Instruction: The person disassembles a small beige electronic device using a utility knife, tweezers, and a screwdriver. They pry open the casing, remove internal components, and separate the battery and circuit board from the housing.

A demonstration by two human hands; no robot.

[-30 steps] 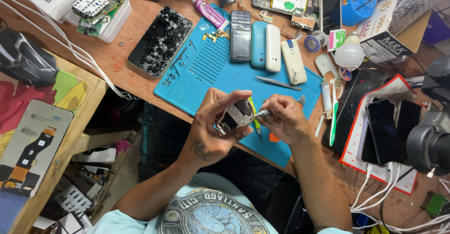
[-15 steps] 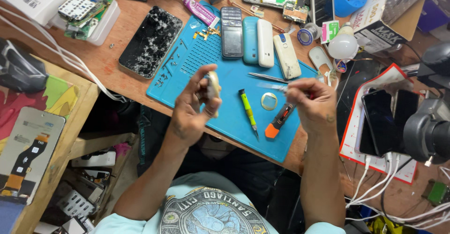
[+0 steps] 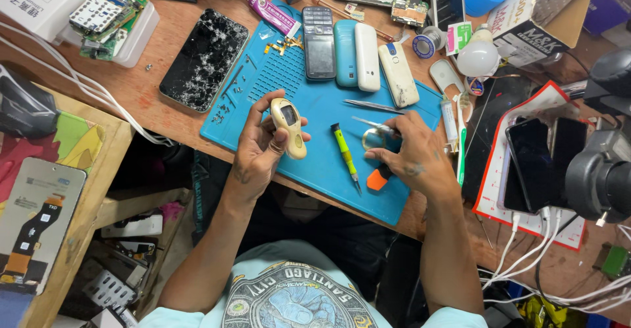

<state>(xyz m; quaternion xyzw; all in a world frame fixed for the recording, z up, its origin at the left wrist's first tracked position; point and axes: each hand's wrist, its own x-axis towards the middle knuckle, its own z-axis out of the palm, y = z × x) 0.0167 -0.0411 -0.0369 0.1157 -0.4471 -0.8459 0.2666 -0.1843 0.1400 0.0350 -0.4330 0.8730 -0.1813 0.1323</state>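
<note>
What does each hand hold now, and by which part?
The left hand holds a small beige phone by its sides, upright. The right hand holds tweezers near their back end, tips pointing left.

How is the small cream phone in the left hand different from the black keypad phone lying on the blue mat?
The cream phone is gripped in the left hand, raised off the blue mat; the black keypad phone lies flat on the mat, untouched. The cream phone is pale with rounded ends; the black one is dark and squarer. The cream phone's screen looks smaller than the black phone's. Both are small handsets, facing up.
</note>
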